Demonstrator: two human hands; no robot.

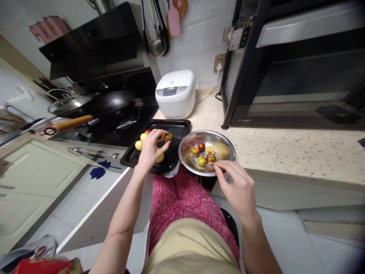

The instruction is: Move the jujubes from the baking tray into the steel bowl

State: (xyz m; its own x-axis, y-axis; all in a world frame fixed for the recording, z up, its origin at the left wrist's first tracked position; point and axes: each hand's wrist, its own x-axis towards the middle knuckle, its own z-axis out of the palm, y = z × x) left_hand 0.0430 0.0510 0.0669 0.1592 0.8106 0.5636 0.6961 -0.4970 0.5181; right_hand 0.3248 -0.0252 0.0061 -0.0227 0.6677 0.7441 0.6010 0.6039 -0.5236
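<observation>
My left hand (152, 148) reaches over a black baking tray (179, 131). Its thumb and index finger are closed about a brown-and-yellow fresh jujube (167, 137). Yellow-green jujubes (138, 145) lie in the tray beside that hand, partly covered by it. A steel bowl (188, 161) stands just right of the tray with several mottled green, yellow and red jujubes (202, 161) inside. At the bowl's near right rim is my right hand (238, 182), fingertips drawn together close to a reddish jujube (211, 158); whatever they hold, if anything, is hidden.
Behind the tray stands a white rice cooker (176, 95), plugged into the wall. To the left, a wok (114, 102) and a lidded pan (70, 104) sit on the stove. A black-framed rack with an oven (299, 91) borders the speckled counter (285, 152) on the right.
</observation>
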